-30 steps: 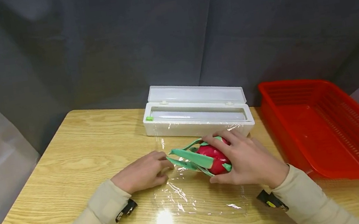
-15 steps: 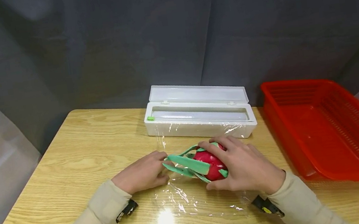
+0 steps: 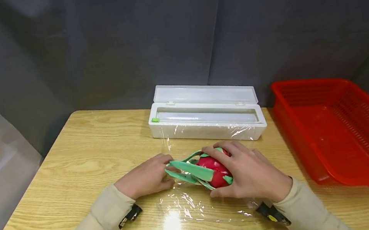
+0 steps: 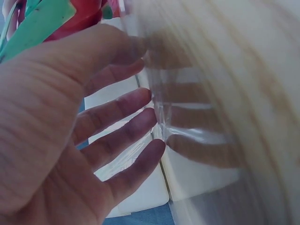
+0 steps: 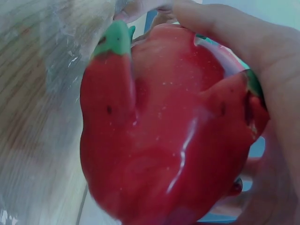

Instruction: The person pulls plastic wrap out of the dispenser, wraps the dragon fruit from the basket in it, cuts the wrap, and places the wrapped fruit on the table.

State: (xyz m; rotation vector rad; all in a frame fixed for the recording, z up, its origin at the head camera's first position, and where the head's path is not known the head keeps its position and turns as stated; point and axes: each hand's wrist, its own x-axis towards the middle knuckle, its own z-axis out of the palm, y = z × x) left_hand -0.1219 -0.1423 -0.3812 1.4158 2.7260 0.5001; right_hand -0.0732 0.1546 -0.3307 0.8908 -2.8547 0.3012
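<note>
One fruit (image 3: 213, 162) now farther left

Fruit (image 3: 216, 164) and right hand (image 3: 252, 174) have shifted closer to the left fingers (image 4: 124, 136), leaves (image 3: 194, 170) now hiding more of the fingertips than a second ago; past the right fingers (image 3: 218, 156), the lower edge of the box (image 3: 204, 130), partly covered then, shows
</note>
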